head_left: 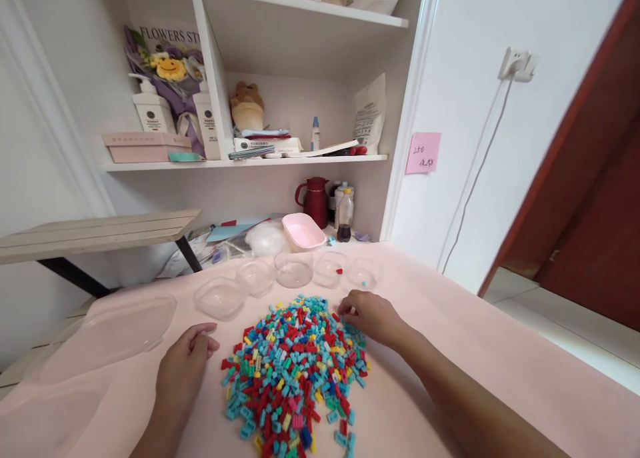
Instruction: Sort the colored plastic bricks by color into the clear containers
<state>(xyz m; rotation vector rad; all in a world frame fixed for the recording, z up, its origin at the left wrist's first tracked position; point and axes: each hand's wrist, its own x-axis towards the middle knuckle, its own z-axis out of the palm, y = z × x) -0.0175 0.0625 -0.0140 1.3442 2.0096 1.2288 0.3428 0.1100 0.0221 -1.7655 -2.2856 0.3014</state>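
Holds the left hand point(191, 351) loosely curled, part open, just beside the brick pile point(297, 365) on the pink tabletop point(420, 391). Bends the right hand point(367, 313) over the pile's far right edge, fingers curled down at the bricks; cannot tell whether pinching one. Beyond, shows a red brick point(339, 271) and a blue brick point(365, 283) in separate clear containers.

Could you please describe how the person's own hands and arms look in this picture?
Both the left hand and the right hand are bare, without gloves. The forearms show no sleeves, and no watch, bracelet or ring is visible.
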